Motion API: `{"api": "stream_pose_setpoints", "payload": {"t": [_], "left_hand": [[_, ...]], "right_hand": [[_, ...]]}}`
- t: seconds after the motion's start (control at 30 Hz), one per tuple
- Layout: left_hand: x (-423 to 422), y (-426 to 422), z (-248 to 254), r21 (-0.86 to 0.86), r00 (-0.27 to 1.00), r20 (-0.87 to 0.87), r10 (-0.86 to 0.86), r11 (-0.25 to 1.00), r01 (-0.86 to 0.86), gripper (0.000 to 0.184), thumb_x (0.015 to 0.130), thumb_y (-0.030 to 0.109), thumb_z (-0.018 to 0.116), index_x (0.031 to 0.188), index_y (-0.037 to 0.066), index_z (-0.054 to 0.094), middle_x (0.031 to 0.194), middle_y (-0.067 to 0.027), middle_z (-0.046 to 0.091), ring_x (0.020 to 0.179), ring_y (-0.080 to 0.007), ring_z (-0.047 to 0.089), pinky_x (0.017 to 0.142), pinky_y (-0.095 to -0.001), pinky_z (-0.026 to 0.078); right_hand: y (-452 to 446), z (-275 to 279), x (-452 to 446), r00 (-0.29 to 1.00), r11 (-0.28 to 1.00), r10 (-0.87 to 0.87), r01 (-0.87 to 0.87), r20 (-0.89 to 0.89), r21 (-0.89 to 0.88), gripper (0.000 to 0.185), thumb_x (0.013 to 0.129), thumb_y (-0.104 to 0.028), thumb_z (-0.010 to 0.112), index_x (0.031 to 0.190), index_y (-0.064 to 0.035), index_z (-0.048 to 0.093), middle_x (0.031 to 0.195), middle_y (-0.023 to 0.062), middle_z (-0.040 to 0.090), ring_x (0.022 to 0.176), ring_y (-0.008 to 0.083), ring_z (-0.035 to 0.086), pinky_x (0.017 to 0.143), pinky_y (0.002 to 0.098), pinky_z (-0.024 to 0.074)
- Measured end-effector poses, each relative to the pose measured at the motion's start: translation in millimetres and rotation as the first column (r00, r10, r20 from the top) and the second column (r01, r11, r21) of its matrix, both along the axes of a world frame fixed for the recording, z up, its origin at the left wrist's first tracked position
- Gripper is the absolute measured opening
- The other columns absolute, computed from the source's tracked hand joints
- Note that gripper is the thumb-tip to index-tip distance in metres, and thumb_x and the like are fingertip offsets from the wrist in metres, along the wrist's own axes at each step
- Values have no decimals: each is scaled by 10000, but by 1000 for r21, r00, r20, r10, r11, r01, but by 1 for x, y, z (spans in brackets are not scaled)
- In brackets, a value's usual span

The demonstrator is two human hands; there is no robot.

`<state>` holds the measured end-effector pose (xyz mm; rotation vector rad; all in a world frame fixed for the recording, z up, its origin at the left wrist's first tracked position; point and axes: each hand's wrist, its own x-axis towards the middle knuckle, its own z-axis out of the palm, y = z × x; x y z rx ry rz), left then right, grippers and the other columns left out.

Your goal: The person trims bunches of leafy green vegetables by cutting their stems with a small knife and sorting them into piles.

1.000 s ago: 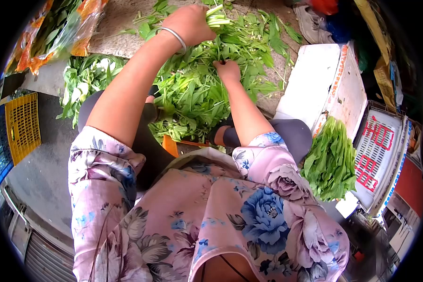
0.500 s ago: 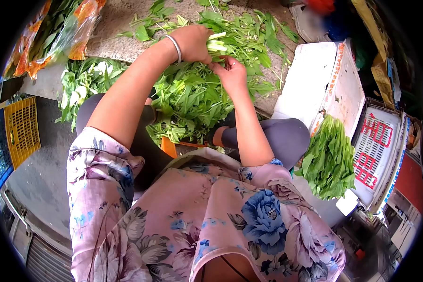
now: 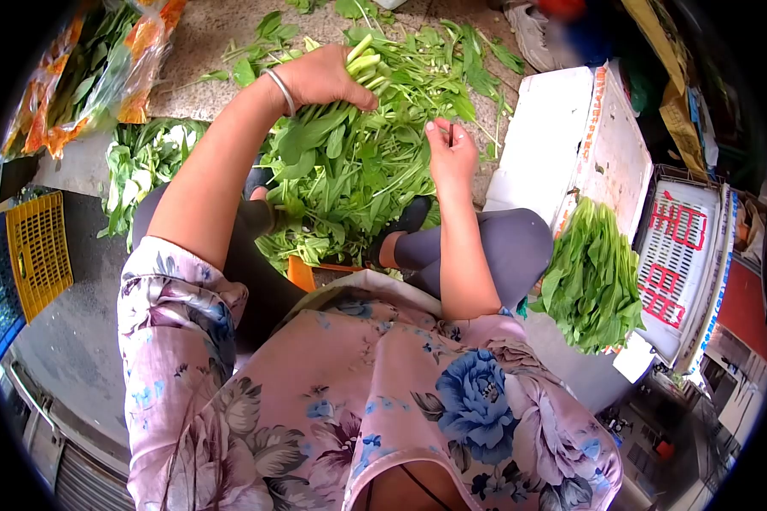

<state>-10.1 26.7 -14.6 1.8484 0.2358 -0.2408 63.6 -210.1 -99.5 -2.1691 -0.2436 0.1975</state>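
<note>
My left hand (image 3: 324,81), with a bangle at the wrist, is closed round a bunch of leafy greens (image 3: 365,66). Pale cut stems stick out to the right of the fist, and leaves hang below it. Under and around the bunch lies a wide heap of loose greens (image 3: 371,175). My right hand (image 3: 452,152) is raised at the heap's right side, apart from the bunch, its fingers curled in. A small dark thing shows between thumb and forefinger; what it is I cannot make out.
A white foam box (image 3: 541,128) stands to the right, with a neat bundle of greens (image 3: 590,281) near it. Beyond is a white crate (image 3: 677,247) with red markings. On the left are more greens (image 3: 149,162), a plastic bag (image 3: 132,64) and a yellow crate (image 3: 41,251).
My left hand went up, met my right hand lower down, then shifted left with the bunch. My right hand has moved away from it to the right and down.
</note>
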Motion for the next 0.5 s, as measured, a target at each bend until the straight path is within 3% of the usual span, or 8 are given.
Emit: {"api": "stream_pose_setpoints", "payload": {"t": [0.03,0.07,0.1,0.17,0.2,0.23,0.33,0.5], "left_hand": [[-1,-1,1,-71,998,3,61,996,-61,379,586,174,755,891,-1,613,738,-71,629,632,-145,574,624,-281,480],[-1,0,1,-83,997,-21,69,994,-70,357,597,152,759,891,9,615,743,-60,630,635,-132,572,629,-276,479],[0,-1,1,-83,998,-20,63,994,-64,357,597,152,759,891,9,615,743,-60,630,635,-132,572,629,-276,479],[0,0,3,-63,999,8,51,997,-51,454,629,156,763,1007,2,562,817,-34,602,736,-122,550,709,-256,457],[-1,0,5,-67,998,50,40,997,-37,469,630,155,761,1021,-2,555,833,-35,600,755,-114,544,729,-254,451],[-1,0,4,-64,998,54,36,997,-32,469,630,155,761,1021,-2,555,833,-35,600,755,-114,544,729,-254,451],[-2,1,3,-59,988,149,-32,997,42,416,634,155,755,976,26,556,819,-13,599,743,-101,534,723,-248,445],[-7,-2,5,-30,974,195,-117,992,126,380,641,141,743,955,46,552,802,-2,593,728,-98,529,712,-243,443]], "right_hand": [[4,9,-7,997,996,-62,59,48,74,288,764,-248,677,934,-19,632,711,34,598,586,123,533,580,244,429],[8,18,-13,999,964,-31,32,-10,264,418,822,-397,591,953,-2,621,658,8,562,546,100,505,535,220,414],[11,36,-19,999,964,-37,38,-8,264,418,822,-397,591,953,-2,621,658,8,562,546,100,505,535,220,414],[17,62,-25,834,820,201,144,-514,554,625,850,-559,440,1022,25,578,628,-1,531,526,74,479,478,201,381],[21,65,-25,707,753,382,135,-595,644,738,849,-631,325,1131,27,502,637,5,531,516,65,461,441,192,349],[27,68,-29,610,663,476,225,-634,714,706,851,-609,362,1167,15,460,684,17,535,533,75,451,452,199,338],[37,65,-29,571,512,580,299,-581,805,548,875,-513,420,1123,-27,477,767,27,519,584,102,430,499,231,341],[47,62,-26,597,429,589,341,-545,836,437,884,-416,478,1149,-68,481,712,-8,450,578,94,421,496,225,335]]}}
